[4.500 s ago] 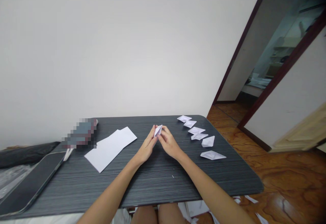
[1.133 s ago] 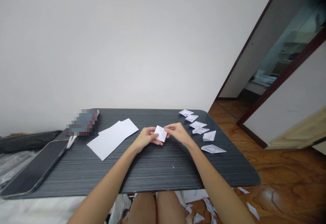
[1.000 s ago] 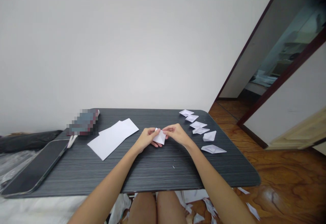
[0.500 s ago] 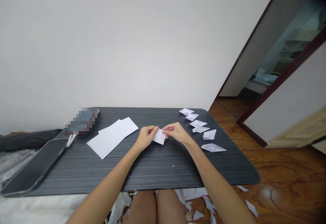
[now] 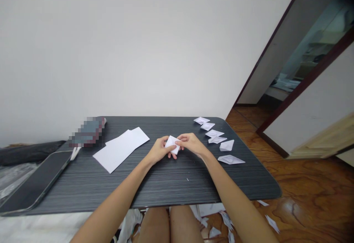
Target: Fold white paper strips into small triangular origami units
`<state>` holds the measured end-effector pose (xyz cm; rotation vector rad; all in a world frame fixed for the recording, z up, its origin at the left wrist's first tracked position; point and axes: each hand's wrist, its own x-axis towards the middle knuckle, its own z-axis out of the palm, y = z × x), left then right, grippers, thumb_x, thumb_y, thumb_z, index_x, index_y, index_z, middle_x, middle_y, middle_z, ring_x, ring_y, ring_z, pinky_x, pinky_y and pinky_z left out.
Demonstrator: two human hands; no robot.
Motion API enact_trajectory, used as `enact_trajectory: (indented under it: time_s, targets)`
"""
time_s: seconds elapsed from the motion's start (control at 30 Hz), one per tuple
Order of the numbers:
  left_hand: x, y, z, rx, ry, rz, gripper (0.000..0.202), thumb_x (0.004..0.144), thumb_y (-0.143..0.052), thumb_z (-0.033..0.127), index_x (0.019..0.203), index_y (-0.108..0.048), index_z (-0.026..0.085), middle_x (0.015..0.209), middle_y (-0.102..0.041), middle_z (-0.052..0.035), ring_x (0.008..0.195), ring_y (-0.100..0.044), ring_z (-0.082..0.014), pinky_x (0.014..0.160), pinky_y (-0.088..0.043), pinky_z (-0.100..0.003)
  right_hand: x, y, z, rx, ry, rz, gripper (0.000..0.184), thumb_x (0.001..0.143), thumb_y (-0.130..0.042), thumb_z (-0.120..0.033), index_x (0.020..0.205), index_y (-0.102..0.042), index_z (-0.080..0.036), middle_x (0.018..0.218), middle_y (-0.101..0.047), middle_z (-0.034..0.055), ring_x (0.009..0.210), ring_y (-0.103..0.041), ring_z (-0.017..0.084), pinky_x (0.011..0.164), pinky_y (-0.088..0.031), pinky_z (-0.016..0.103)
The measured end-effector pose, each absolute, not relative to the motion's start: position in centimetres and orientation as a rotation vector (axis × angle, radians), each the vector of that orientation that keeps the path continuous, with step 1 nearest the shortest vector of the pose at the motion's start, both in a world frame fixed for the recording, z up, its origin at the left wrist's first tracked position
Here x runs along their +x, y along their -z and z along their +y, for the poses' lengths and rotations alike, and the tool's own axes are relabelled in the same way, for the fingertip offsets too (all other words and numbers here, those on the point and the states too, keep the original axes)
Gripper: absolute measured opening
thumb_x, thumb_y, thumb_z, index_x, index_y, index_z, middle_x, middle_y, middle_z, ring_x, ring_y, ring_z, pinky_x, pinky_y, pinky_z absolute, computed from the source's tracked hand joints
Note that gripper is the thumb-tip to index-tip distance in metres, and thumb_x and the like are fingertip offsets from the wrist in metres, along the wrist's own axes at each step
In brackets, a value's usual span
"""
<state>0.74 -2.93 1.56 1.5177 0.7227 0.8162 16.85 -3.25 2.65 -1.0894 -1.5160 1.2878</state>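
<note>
Both of my hands hold one small folded white paper piece (image 5: 172,143) just above the middle of the dark striped table (image 5: 155,187). My left hand (image 5: 159,150) pinches its left side with curled fingers. My right hand (image 5: 192,144) pinches its right edge between thumb and forefinger. A row of several finished folded paper shapes (image 5: 218,139) lies to the right of my right hand, along the table's right side.
Flat white paper sheets (image 5: 121,153) lie left of my hands. A blurred-out object (image 5: 86,132) sits at the back left, a dark phone (image 5: 33,186) at the near left. Paper scraps (image 5: 221,222) litter the wooden floor under the table. An open doorway (image 5: 298,62) is at right.
The paper piece has been turned and refolded between my fingers; it was a flat square a second ago and is now more bunched. My hands stayed at the same place.
</note>
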Motion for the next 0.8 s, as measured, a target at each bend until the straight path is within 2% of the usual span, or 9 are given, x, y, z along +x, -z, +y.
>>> enact_trajectory:
  time_s: [0.1, 0.2, 0.3, 0.4, 0.5, 0.63, 0.7, 0.8]
  targets:
    - [0.6, -1.8, -2.9, 1.461, -0.821, 0.655, 0.043, 0.07, -0.059, 0.028, 0.104, -0.041, 0.01, 0.065, -0.064, -0.0055, 0.05, -0.061, -0.015, 0.042, -0.042, -0.019, 17.0, -2.8, -3.3, -1.111, -1.371, -1.508, 0.026, 0.061, -0.063, -0.035, 0.064, -0.059, -0.009, 0.043, -0.054, -0.0013, 0.038, -0.045, 0.006, 0.038, -0.031, 0.017]
    - [0.4, -2.1, -2.9, 1.345, -0.804, 0.616, 0.061, 0.071, -0.058, 0.028, 0.121, -0.026, 0.011, 0.068, -0.065, -0.0078, 0.059, -0.063, -0.019, 0.05, -0.046, -0.024, 17.1, -2.9, -3.3, -1.127, -1.349, -1.451, 0.03, 0.062, -0.061, -0.039, 0.062, -0.058, -0.009, 0.042, -0.055, 0.0002, 0.037, -0.048, 0.007, 0.037, -0.03, 0.017]
    - [0.2, -2.3, -2.8, 1.262, -0.793, 0.619, 0.064, 0.078, -0.05, 0.029, 0.129, -0.014, 0.012, 0.073, -0.065, -0.0107, 0.069, -0.064, -0.0213, 0.059, -0.048, -0.029, 17.1, -2.9, -3.2, -1.105, -1.37, -1.406, 0.033, 0.065, -0.058, -0.042, 0.06, -0.057, -0.009, 0.044, -0.057, 0.0027, 0.039, -0.051, 0.008, 0.037, -0.032, 0.017]
    - [-0.2, -2.2, -2.6, 1.359, -0.778, 0.696, 0.063, 0.081, -0.042, 0.032, 0.131, -0.009, 0.012, 0.066, -0.064, -0.0091, 0.061, -0.063, -0.0191, 0.058, -0.048, -0.03, 17.0, -2.7, -3.1, -1.125, -1.376, -1.367, 0.033, 0.065, -0.057, -0.041, 0.058, -0.057, -0.009, 0.045, -0.058, 0.0044, 0.037, -0.05, 0.008, 0.034, -0.031, 0.017]
    - [-0.8, -2.0, -2.4, 1.71, -0.862, 0.899, 0.052, 0.082, -0.037, 0.036, 0.128, -0.025, 0.014, 0.063, -0.061, -0.005, 0.052, -0.059, -0.0142, 0.056, -0.046, -0.028, 17.1, -2.3, -2.9, -1.224, -1.299, -1.289, 0.029, 0.066, -0.057, -0.036, 0.053, -0.054, -0.01, 0.045, -0.059, 0.0058, 0.031, -0.044, 0.006, 0.029, -0.027, 0.016]
    - [-1.3, -1.8, -2.3, 2.325, -0.93, 0.988, 0.033, 0.075, -0.049, 0.036, 0.104, -0.057, 0.021, 0.093, -0.052, -0.0068, 0.081, -0.052, -0.0155, 0.075, -0.041, -0.03, 16.9, -1.6, -2.8, -1.333, -1.298, -1.279, 0.023, 0.067, -0.054, -0.028, 0.051, -0.051, -0.012, 0.044, -0.058, 0.0045, 0.029, -0.042, 0.005, 0.028, -0.027, 0.016]
    - [-1.2, -1.6, -2.3, 2.482, -0.891, 0.972, 0.028, 0.074, -0.052, 0.035, 0.095, -0.062, 0.02, 0.094, -0.048, -0.0066, 0.084, -0.048, -0.0159, 0.077, -0.04, -0.03, 16.7, -1.3, -2.8, -1.357, -1.326, -1.327, 0.022, 0.068, -0.052, -0.026, 0.052, -0.05, -0.012, 0.045, -0.058, 0.0041, 0.03, -0.043, 0.006, 0.03, -0.029, 0.016]
    - [-1.1, -1.3, -2.2, 2.579, -0.829, 0.943, 0.027, 0.078, -0.046, 0.034, 0.092, -0.062, 0.018, 0.089, -0.047, -0.006, 0.082, -0.047, -0.0148, 0.076, -0.039, -0.028, 16.6, -1.1, -2.8, -1.402, -1.322, -1.419, 0.022, 0.07, -0.048, -0.026, 0.053, -0.05, -0.012, 0.047, -0.057, 0.0035, 0.032, -0.044, 0.006, 0.033, -0.03, 0.018]
